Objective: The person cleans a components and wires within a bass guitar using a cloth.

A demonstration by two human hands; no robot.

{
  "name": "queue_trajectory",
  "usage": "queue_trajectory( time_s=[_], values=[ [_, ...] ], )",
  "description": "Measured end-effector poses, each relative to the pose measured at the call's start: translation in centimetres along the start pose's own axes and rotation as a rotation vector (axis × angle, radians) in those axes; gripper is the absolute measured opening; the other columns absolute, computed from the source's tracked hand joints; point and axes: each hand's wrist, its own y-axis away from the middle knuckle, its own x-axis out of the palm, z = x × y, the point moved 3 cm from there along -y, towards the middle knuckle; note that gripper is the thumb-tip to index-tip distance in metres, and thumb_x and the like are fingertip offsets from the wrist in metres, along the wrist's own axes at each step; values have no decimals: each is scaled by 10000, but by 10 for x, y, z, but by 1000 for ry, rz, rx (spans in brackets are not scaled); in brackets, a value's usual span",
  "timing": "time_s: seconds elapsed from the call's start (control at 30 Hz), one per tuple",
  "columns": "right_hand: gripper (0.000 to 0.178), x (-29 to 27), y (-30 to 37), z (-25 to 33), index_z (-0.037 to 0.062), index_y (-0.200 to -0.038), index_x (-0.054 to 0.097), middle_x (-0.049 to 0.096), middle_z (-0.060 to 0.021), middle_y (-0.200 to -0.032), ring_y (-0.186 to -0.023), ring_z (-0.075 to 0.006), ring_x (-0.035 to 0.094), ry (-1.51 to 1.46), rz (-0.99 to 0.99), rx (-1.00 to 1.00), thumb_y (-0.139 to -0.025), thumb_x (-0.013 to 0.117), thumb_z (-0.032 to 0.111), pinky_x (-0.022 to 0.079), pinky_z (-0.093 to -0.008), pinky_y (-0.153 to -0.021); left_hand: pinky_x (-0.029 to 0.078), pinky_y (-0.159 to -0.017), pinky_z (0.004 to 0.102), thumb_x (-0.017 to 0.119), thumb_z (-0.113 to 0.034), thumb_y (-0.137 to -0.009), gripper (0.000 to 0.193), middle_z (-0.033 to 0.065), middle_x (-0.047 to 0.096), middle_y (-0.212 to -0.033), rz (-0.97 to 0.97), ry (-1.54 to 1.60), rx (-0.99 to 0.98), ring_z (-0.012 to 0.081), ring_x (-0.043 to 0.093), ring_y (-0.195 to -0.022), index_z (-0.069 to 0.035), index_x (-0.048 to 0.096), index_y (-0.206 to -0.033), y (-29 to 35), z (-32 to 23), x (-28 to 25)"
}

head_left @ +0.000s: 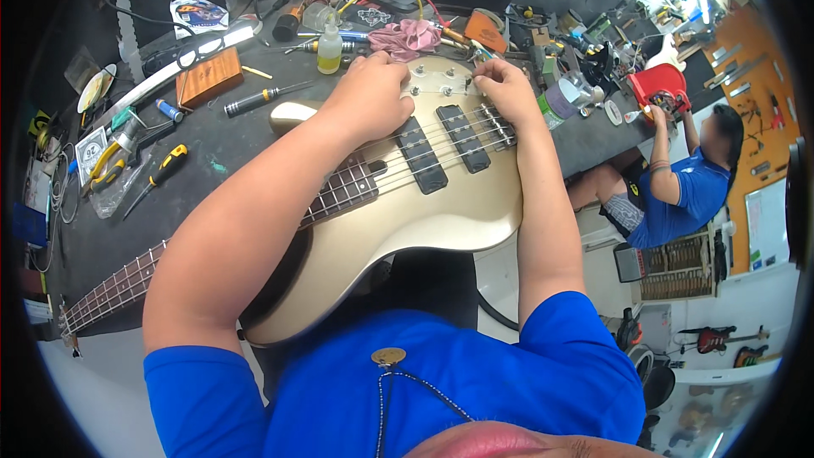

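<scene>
A pale gold bass guitar (398,242) lies across the bench edge in front of me, its neck (127,282) pointing left. My left hand (373,92) rests by the far edge of the body with its fingers curled; whatever they hold is hidden. My right hand (504,89) is near the bridge (498,125), thumb and fingertips pinched close to the bare control shafts (447,91); what is in the pinch is too small to make out. Two black pickups (421,155) sit under the strings.
Around the bass lie a screwdriver (157,180), another screwdriver (267,97), a wooden block (209,76), a bottle of yellow liquid (329,49), a pink cloth (404,37) and a clear plastic bottle (563,100). At the right a person in blue (682,191) handles something by a red container (657,83).
</scene>
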Motion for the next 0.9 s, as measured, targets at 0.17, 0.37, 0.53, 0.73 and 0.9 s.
queue_trajectory(
  time_s=[0.17,0.37,0.53,0.73,0.9],
  values=[
    [231,-3,-2,-7,17,-1040,747,703,-43,-891,-831,-149,644,-84,51,95,-874,744,177,536,-324,-776,504,-1081,487,719,-194,-865,390,231,657,-1292,-11,-4,34,427,602,-1229,-6,747,-1206,-2,-2,-1],
    [245,-1,1,0,17,-1038,741,695,-47,-876,-823,-161,644,-53,64,71,-864,742,190,529,-337,-765,486,-1101,469,721,-204,-905,345,204,668,-1286,-23,-2,12,408,606,-1244,-17,739,-1194,0,-2,0],
    [217,-3,0,-2,30,-1037,731,686,-37,-893,-815,-136,634,-19,63,64,-881,747,179,517,-309,-743,482,-1111,467,723,-210,-909,364,200,666,-1297,-22,-15,23,400,604,-1254,-13,735,-1216,0,-2,1],
    [249,-2,-1,-6,35,-1031,753,702,-65,-888,-838,-175,662,-4,31,39,-857,742,213,532,-339,-774,480,-1116,462,722,-213,-911,385,199,659,-1317,-7,-19,19,398,593,-1272,-12,728,-1239,0,-3,-1],
    [255,-2,0,-4,29,-1031,751,705,-61,-896,-841,-165,660,-52,26,74,-859,732,216,532,-335,-779,482,-1110,464,728,-214,-904,425,201,658,-1318,-30,0,17,401,591,-1274,-16,698,-1279,1,-2,0]
  ],
)
